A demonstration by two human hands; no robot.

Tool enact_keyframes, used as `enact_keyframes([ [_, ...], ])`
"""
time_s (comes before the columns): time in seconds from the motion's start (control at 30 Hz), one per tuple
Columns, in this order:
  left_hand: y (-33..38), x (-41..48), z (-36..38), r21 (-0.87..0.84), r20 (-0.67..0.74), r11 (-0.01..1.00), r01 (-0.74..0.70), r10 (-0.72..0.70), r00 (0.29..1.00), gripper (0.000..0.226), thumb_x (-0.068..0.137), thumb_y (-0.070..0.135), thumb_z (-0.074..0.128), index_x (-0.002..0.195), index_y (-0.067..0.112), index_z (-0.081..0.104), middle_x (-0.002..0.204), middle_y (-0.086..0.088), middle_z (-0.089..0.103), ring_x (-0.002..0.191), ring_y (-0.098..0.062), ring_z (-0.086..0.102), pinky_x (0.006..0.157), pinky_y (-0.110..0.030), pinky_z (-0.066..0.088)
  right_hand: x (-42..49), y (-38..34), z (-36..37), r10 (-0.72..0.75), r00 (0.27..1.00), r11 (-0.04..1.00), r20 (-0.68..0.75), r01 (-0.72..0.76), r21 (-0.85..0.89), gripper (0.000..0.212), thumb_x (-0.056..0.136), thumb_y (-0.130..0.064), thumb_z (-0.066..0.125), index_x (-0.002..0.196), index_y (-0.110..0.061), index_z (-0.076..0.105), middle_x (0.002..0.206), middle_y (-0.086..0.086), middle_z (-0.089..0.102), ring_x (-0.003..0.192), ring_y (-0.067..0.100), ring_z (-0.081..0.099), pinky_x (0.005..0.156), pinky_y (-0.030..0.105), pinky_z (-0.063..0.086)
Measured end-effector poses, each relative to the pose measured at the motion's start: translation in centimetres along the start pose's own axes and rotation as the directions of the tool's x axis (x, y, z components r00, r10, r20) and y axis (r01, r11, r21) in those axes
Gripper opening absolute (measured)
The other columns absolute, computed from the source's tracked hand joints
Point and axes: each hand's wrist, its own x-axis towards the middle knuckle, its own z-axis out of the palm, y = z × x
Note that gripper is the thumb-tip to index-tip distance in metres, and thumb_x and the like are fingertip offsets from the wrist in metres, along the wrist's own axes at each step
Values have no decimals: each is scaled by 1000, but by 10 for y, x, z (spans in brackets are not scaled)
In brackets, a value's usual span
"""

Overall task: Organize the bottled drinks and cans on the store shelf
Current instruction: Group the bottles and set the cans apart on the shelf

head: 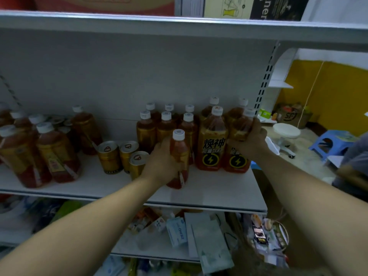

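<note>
On the white shelf [219, 188] stand several amber drink bottles with white caps. My left hand [159, 162] grips a small bottle [180, 156] near the shelf's middle front. My right hand [251, 140] holds a large yellow-labelled bottle [242, 126] at the right end, next to another large bottle [212, 144] with a lightning mark. Behind my left hand stands a block of small bottles [166, 126]. Three gold cans [109, 156] stand left of my left hand. More bottles [53, 154] crowd the shelf's left side.
A shelf board [179, 26] with cartons runs overhead. The lower shelf [155, 244] holds packets and papers. Right of the shelving are a blue stool [330, 144], a white round stand [286, 132] and a yellow wall [338, 92].
</note>
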Motion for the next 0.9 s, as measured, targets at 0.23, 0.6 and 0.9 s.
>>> enact_keyframes([
  [0.23, 15, 24, 30, -25, -45, 999, 42, -43, 998, 81, 70, 26, 79, 137, 20, 34, 134, -8, 43, 124, -26, 43, 101, -34, 36, -2, 1, 2, -27, 1000, 999, -11, 26, -41, 103, 73, -24, 82, 149, -14, 13, 143, 20, 26, 125, 41, 38, 99, 45, 37],
  [0.6, -6, 5, -62, 158, 221, 987, 34, -69, 973, 63, 82, 42, 68, 136, 26, 42, 133, 7, 50, 120, -16, 50, 96, -27, 40, -27, -70, -22, -204, 972, 955, -114, 173, -239, 100, 78, -63, 62, 153, -19, 13, 159, 15, 13, 146, 34, 14, 115, 50, 21],
  [0.9, -93, -24, -168, 222, 121, 962, 158, -187, 975, 58, 67, 42, 72, 117, 16, 57, 118, -4, 62, 103, -23, 61, 87, -45, 53, -93, -181, 76, -372, 907, 878, 196, 413, -244, 75, 86, -54, 58, 148, -22, 30, 153, 7, 32, 140, 28, 30, 112, 38, 29],
])
